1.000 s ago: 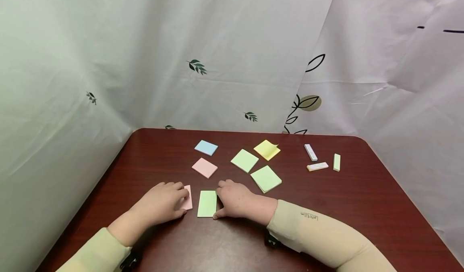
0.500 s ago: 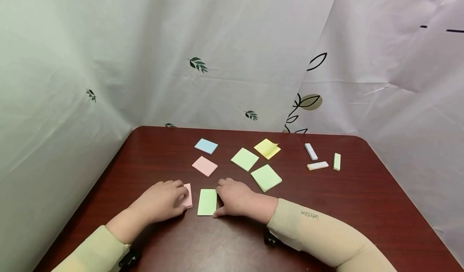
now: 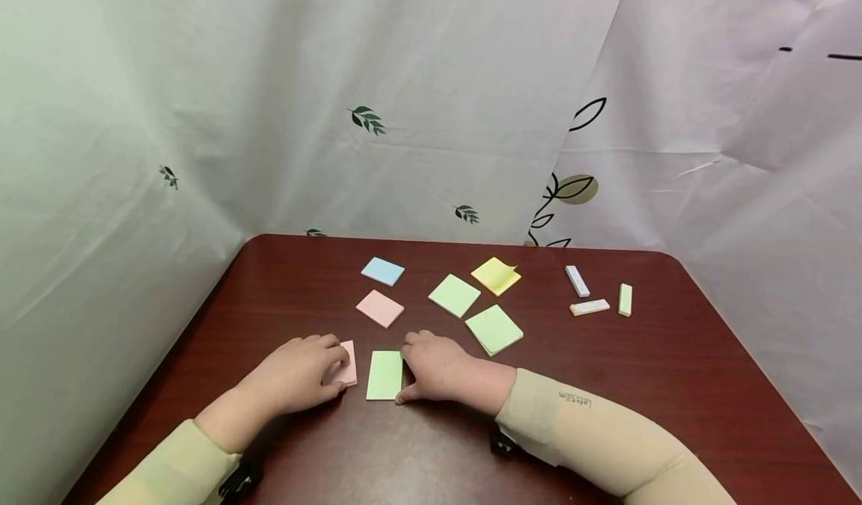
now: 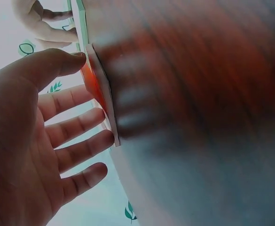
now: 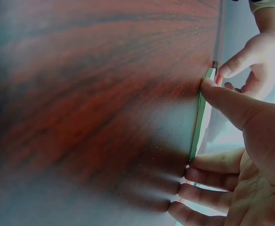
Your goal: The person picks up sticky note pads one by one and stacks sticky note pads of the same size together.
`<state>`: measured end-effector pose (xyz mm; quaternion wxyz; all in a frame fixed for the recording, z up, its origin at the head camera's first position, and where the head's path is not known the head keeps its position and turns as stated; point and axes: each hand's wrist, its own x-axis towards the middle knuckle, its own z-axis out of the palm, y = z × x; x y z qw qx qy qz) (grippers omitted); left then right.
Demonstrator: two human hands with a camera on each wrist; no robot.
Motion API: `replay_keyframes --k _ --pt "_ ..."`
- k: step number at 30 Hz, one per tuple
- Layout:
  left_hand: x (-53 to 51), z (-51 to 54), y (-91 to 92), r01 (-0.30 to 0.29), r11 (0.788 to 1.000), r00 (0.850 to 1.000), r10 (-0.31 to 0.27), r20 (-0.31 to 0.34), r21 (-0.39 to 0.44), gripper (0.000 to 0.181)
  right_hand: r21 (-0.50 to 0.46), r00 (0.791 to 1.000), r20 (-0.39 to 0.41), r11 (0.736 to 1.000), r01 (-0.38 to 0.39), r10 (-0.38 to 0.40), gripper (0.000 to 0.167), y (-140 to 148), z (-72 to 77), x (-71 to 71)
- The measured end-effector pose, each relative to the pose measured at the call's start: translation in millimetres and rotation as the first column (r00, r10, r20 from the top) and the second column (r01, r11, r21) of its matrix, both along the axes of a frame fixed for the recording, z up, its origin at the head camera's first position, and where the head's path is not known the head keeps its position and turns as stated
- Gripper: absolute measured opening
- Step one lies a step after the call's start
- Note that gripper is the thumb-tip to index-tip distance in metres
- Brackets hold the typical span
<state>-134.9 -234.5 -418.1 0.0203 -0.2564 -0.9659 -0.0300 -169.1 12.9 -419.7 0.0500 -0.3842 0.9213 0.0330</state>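
Pink sticky-note pad (image 3: 351,375), lower centre of the head view, flat on the counter and partly covered by the left hand (image 3: 306,374). Thumb and fingers pinch it from opposite edges, pinky off to the side in the left wrist view

Green sticky-note pad (image 3: 384,375) lies just right of it in the frame, narrow gap between, not touching. Right hand (image 3: 438,368) pinches it along its right edge: thumb at the near corner, index finger at the far one

Handling, my read: both light, fairly stiff as blocks, but single sheets soft and easy to crease. Paper faces probably slide on the glossy wood, so little force needed. Not fragile; corners would dog-ear first. Take hold by opposite side edges, full stack depth, low near the counter (image 3: 431,453). Avoid gripping just the top sheet, it could peel or shear off

Further out, mid-frame: second pink pad (image 3: 380,308), blue pad (image 3: 382,271) behind it, two square green pads (image 3: 454,295) (image 3: 494,330), then a yellow pad (image 3: 496,275) with its top sheet curling up. That curl suggests how readily sheets lift

Right of centre: three slim strip pads (image 3: 577,280) (image 3: 590,307) (image 3: 625,300), print too small to read
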Motion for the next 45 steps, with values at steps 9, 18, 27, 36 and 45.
replay_keyframes --k 9,18,27,36,45 --pt "-0.9 -0.3 1.7 -0.010 1.000 1.000 0.010 0.016 0.002 0.029 0.001 1.000 -0.002 1.000 0.009 -0.009 0.050 1.1 0.4 -0.6" --pt "-2.7 2.9 1.3 -0.079 0.995 0.996 0.076 0.051 0.061 0.026 0.012 1.000 -0.004 1.000 0.015 -0.015 0.052 0.3 -0.9 -0.5" --pt "-7.1 5.5 -4.9 -0.243 0.969 0.960 0.235 0.153 0.034 0.044 0.015 1.000 -0.010 1.000 0.007 -0.007 0.050 -1.2 -0.2 0.3" --pt "-6.3 4.6 -5.2 -0.232 0.972 0.953 0.224 0.205 0.020 0.069 0.013 1.000 -0.011 1.000 0.012 -0.011 0.050 -1.3 -0.8 0.3" --pt "-5.9 2.1 -4.4 -0.271 0.959 0.942 0.247 0.229 0.079 0.067 0.018 1.000 -0.020 1.000 0.013 -0.013 0.051 -1.1 -1.2 0.5"
